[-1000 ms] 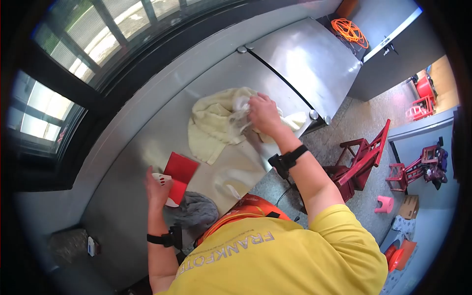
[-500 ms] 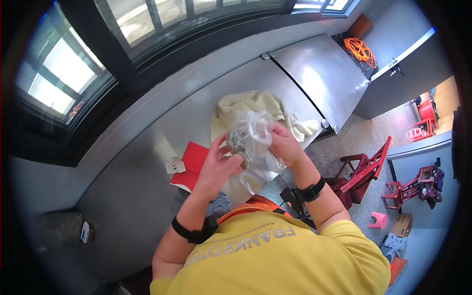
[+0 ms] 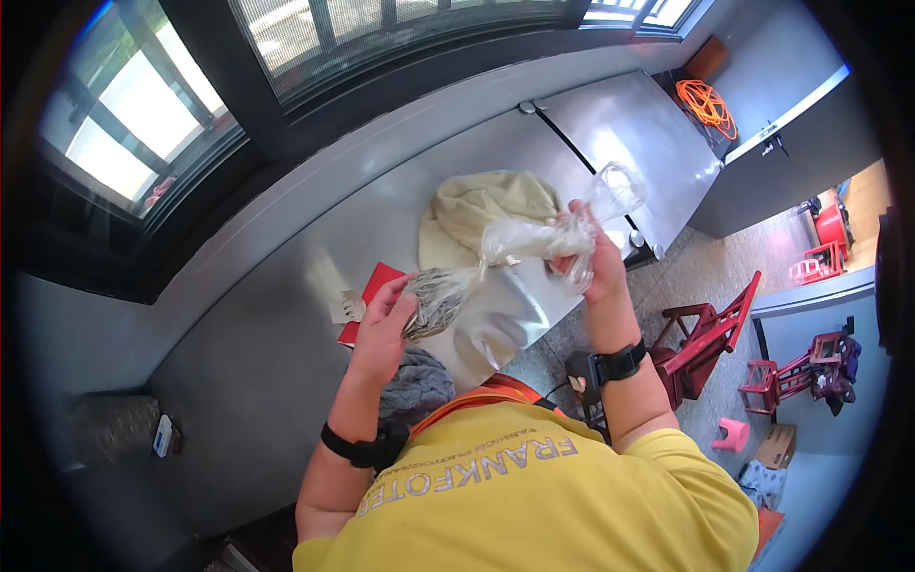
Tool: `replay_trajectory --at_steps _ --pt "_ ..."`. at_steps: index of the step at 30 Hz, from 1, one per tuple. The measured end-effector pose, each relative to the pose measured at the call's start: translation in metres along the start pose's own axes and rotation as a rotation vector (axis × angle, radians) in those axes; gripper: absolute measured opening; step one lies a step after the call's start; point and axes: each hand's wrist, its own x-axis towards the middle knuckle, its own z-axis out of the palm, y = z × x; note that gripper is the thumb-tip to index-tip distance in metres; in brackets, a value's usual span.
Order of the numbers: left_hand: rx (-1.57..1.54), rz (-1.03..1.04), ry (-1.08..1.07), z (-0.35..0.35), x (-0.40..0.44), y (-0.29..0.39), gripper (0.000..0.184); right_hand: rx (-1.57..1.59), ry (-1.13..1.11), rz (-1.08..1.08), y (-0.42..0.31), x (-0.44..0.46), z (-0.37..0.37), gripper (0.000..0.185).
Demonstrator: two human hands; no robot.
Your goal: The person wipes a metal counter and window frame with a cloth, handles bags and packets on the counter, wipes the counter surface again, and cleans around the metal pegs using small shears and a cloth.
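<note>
Between my hands a clear plastic bag [image 3: 519, 238] is stretched out above the metal table. Its filled end holds a bundle of thin greyish strands [image 3: 437, 303], whose kind I cannot make out. My left hand [image 3: 383, 329] grips this filled end from the side. My right hand [image 3: 599, 262] is closed around the bag's gathered neck, and the loose mouth puffs up beyond the fingers. Behind the bag lies a crumpled cream cloth [image 3: 486, 205]. A red sheet [image 3: 379, 284] is partly covered by my left hand, with a small whitish piece [image 3: 349, 307] beside it.
The metal table [image 3: 315, 381] runs along a windowed wall. A grey fluffy item [image 3: 415, 381] lies by my body. At the far end is a coiled orange cable [image 3: 705, 107]. Red wooden chairs [image 3: 701, 338] and a pink stool [image 3: 731, 435] stand on the floor to the right.
My hands have moved apart, left hand leftward with the filled end, right hand rightward with the neck. The bunched-up bag is now pulled out long.
</note>
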Motion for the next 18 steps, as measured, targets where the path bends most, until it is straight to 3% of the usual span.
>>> replay_trajectory --at_steps 2,5,7,13,16,18 --pt "0.015 -0.012 0.014 -0.008 -0.003 0.0 0.031 0.012 0.001 -0.033 -0.008 0.0 0.004 0.027" --pt "0.063 0.055 0.026 -0.009 -0.006 -0.004 0.028 0.026 -0.271 -0.08 -0.017 -0.002 0.008 0.023" --pt "0.096 0.132 0.026 -0.007 -0.008 -0.004 0.027 0.02 -0.256 -0.1 -0.016 -0.004 0.02 0.024" --pt "0.007 0.064 0.069 -0.007 -0.011 0.004 0.026 0.026 -0.269 -0.061 -0.016 -0.006 0.027 0.027" --pt "-0.01 -0.053 -0.08 -0.004 -0.016 0.014 0.028 -0.016 -0.241 -0.067 -0.016 -0.006 0.029 0.027" --pt "-0.063 -0.173 0.169 0.011 -0.018 0.016 0.035 -0.029 -0.251 -0.008 -0.019 -0.003 0.027 0.028"
